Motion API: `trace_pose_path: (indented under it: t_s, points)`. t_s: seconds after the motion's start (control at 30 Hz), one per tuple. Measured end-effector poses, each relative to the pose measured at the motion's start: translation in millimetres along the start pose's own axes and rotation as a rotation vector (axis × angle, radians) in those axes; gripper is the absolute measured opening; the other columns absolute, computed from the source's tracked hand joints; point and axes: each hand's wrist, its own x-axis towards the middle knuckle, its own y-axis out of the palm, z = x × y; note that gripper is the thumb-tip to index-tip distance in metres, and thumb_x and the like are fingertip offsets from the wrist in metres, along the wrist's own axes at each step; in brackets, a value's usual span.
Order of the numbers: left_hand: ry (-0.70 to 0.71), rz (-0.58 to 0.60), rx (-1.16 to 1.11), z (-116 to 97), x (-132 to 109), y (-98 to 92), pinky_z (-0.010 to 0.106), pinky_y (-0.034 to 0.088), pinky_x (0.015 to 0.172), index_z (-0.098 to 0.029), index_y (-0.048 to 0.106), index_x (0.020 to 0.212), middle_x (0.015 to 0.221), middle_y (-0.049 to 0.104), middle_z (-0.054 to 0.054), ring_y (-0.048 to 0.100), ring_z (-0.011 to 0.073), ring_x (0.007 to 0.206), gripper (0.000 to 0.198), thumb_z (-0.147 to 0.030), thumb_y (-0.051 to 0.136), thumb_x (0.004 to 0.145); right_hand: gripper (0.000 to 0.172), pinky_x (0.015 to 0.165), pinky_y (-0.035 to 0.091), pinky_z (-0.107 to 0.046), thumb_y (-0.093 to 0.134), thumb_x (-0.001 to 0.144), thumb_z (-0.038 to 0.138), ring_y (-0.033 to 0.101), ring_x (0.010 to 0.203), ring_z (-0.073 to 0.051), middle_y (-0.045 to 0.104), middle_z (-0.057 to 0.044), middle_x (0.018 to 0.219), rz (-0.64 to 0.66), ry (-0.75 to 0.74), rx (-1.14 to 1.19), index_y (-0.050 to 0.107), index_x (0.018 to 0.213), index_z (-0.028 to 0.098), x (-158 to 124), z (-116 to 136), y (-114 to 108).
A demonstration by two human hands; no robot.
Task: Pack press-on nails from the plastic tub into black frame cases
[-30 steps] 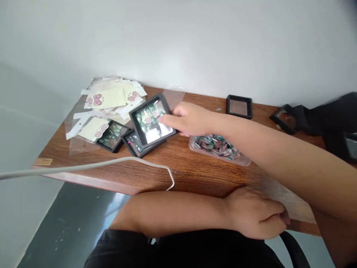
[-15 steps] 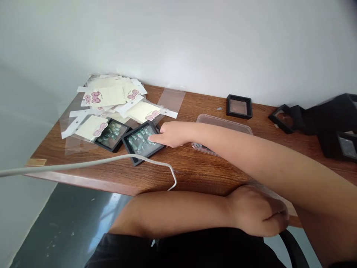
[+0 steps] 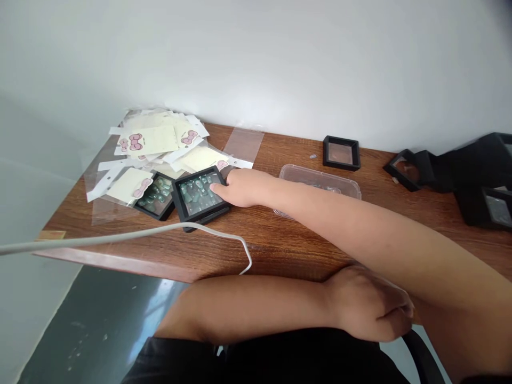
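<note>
My right hand [image 3: 245, 186] reaches across from the right. Its thumb lies on the clear window and its fingers go behind the edge of a black-framed display case [image 3: 199, 194] holding several green press-on nails. The near side of this case is tilted up a little, and black edging shows beneath it. A second case of green nails [image 3: 157, 196] lies just left of it, partly under a bagged card. Low in front of the table edge, my left hand [image 3: 366, 304] is curled into a fist under my right forearm. Whatever its fingers may hold is hidden.
Clear bags with cream bow-print cards [image 3: 156, 140] pile up at the back left. A clear plastic box [image 3: 320, 173] sits partly behind my right forearm. Black cases [image 3: 342, 153] stand at the back and right. A white cable [image 3: 120, 239] crosses in front.
My right hand has lifted and tilted the nail case, shifting it slightly left and up in view. My left fist stays in nearly the same place.
</note>
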Motion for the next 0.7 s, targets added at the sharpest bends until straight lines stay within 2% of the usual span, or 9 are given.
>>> trace_pose_path:
  t_s: [0.1,0.4,0.57,0.7]
  points:
    - [-0.002,0.018,-0.001,-0.1,-0.4,-0.6,0.035,0.053,0.093,-0.016,0.065,0.099,0.108,0.072,0.007,0.066,0.0238,0.102,0.023,-0.032,0.05,0.094,0.059,0.089,0.052,-0.048,0.041,0.094,0.056,0.063,0.111,-0.035,0.067,-0.022,0.121,-0.052,-0.002,-0.024,0.066,0.124,0.011,-0.4,-0.3,-0.9]
    - [0.017,-0.011,0.016,3.5,0.8,4.6,0.036,0.051,0.093,-0.014,0.067,0.102,0.106,0.072,0.007,0.066,0.0237,0.099,0.026,-0.032,0.05,0.094,0.056,0.081,0.051,-0.046,0.043,0.091,0.061,0.065,0.096,-0.032,0.071,-0.017,0.096,-0.129,-0.077,-0.039,0.067,0.111,0.015,-3.5,-6.4,-0.9]
    - [0.059,-0.043,0.033,4.9,1.2,6.9,0.038,0.049,0.098,-0.013,0.068,0.1,0.105,0.072,0.008,0.065,0.0251,0.102,0.028,-0.031,0.049,0.093,0.053,0.078,0.051,-0.043,0.043,0.091,0.059,0.065,0.098,-0.032,0.071,-0.017,0.104,-0.159,-0.076,-0.034,0.067,0.109,0.015,-3.9,-6.5,2.3]
    - [0.081,-0.061,0.097,4.3,1.4,5.0,0.037,0.046,0.105,-0.011,0.07,0.105,0.11,0.072,0.009,0.063,0.0256,0.109,0.029,-0.03,0.051,0.093,0.059,0.078,0.051,-0.043,0.036,0.095,0.063,0.065,0.098,-0.032,0.071,-0.018,0.103,-0.246,-0.103,-0.027,0.066,0.11,0.015,-9.1,-6.0,4.4]
